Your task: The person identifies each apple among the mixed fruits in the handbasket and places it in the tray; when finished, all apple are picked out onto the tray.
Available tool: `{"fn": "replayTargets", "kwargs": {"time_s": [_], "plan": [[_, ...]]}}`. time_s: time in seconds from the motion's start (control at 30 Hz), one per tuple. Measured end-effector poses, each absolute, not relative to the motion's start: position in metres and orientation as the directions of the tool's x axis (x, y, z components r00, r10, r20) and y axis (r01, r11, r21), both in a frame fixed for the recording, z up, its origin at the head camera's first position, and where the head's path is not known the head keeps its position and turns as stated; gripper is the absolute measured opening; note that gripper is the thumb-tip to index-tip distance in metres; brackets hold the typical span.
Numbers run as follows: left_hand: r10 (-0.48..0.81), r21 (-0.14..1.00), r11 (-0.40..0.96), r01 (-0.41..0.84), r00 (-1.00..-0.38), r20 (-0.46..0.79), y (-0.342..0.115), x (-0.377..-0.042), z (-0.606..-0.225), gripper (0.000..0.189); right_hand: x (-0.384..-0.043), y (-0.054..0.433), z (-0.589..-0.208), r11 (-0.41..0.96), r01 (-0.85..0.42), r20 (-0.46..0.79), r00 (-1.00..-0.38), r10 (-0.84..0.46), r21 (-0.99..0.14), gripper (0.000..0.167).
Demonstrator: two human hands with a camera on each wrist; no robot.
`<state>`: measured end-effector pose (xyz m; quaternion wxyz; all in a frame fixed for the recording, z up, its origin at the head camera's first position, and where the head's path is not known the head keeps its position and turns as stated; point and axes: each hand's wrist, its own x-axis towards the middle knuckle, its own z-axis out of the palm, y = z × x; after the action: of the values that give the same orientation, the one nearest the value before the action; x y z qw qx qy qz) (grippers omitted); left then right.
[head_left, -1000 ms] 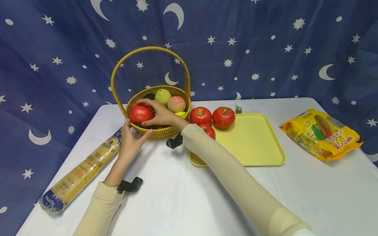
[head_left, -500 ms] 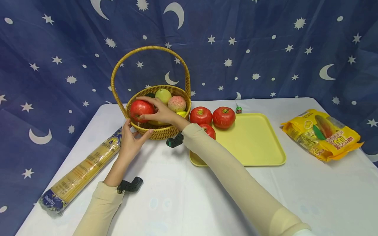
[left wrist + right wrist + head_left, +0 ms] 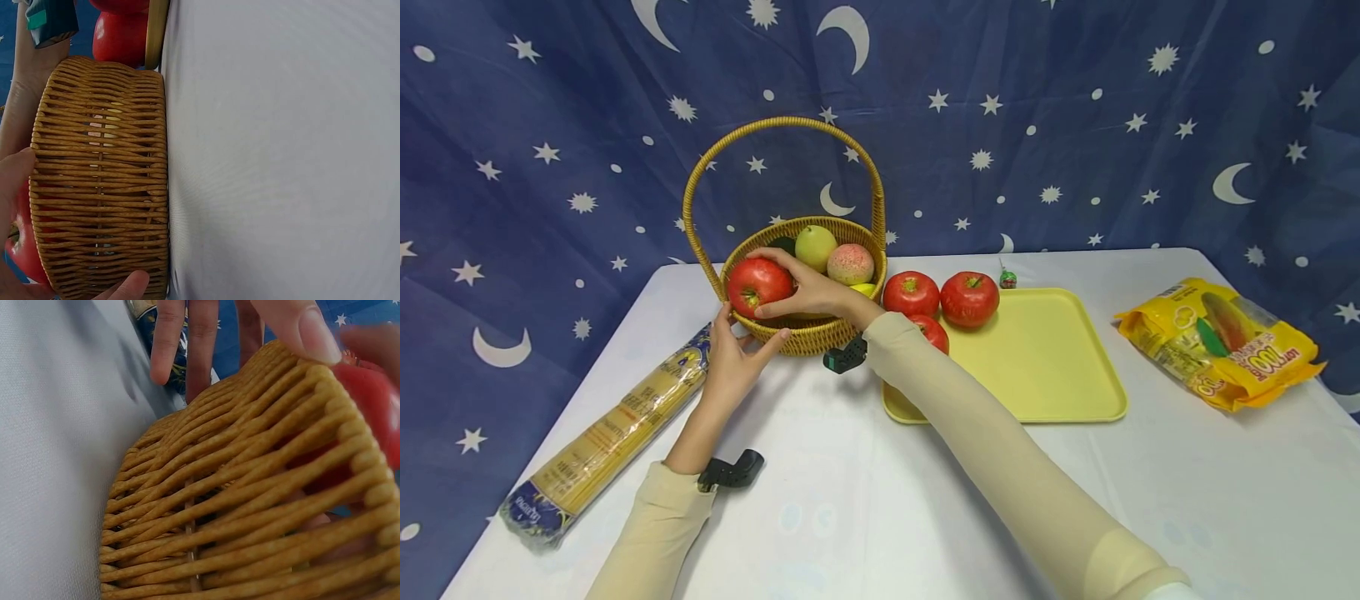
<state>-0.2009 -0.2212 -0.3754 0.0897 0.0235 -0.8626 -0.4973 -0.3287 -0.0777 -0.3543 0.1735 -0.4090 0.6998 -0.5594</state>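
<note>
My right hand (image 3: 808, 293) grips a red apple (image 3: 758, 286) at the left end of the wicker basket (image 3: 823, 337), its thumb in front and fingers over the far side. The apple's stem end faces toward me. At the basket's front left, my left hand (image 3: 733, 365) rests with thumb and forefinger spread apart at the rim. In the right wrist view, other fingers (image 3: 201, 344) of the left hand hang straight beside the wickerwork. Behind the right hand lie a yellow-green pear (image 3: 815, 247), a speckled peach (image 3: 850, 264) and a yellow fruit (image 3: 864, 289) in the basket.
Several red apples (image 3: 970, 298) sit at the left end of a yellow tray (image 3: 1052, 367). A spaghetti pack (image 3: 617, 433) lies along the left side. A yellow candy bag (image 3: 1221, 343) is at the right. Behind the tray stands a small green-and-red lollipop (image 3: 1007, 279).
The apple has turned in my right hand, so its stem end now shows at the front. It rose slightly, then came back to the left. My left hand stays at the rim.
</note>
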Motion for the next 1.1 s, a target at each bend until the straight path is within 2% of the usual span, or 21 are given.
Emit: {"fn": "replayTargets", "kwargs": {"time_s": [0.1,0.23,0.43,0.7,1.1], "plan": [[-0.128,0.860,0.508,0.047,-0.983,0.129,-0.2215,-0.2008,-0.3751,0.100,-0.3287,-0.0773,-0.3546,0.047,-0.369,0.201,-0.604,-0.772,-0.928,0.087],[-0.126,0.856,0.514,0.047,-0.983,0.130,-0.2216,-0.2013,-0.3753,0.100,-0.3291,-0.0763,-0.3551,0.039,-0.396,0.225,-0.596,-0.771,-0.917,0.092],[-0.133,0.851,0.525,0.026,-0.985,0.112,-0.2212,-0.2015,-0.3761,0.100,-0.3316,-0.0764,-0.3576,0.101,-0.459,0.242,-0.628,-0.740,-0.883,0.091],[-0.122,0.848,0.530,0.011,-0.988,0.090,-0.2200,-0.2011,-0.3765,0.100,-0.3277,-0.0731,-0.3551,0.187,-0.435,0.181,-0.674,-0.716,-0.881,0.086],[-0.130,0.842,0.539,0.002,-0.988,0.085,-0.2223,-0.2005,-0.3760,0.101,-0.3246,-0.0763,-0.3514,0.170,-0.479,0.226,-0.660,-0.716,-0.861,0.086]]}}
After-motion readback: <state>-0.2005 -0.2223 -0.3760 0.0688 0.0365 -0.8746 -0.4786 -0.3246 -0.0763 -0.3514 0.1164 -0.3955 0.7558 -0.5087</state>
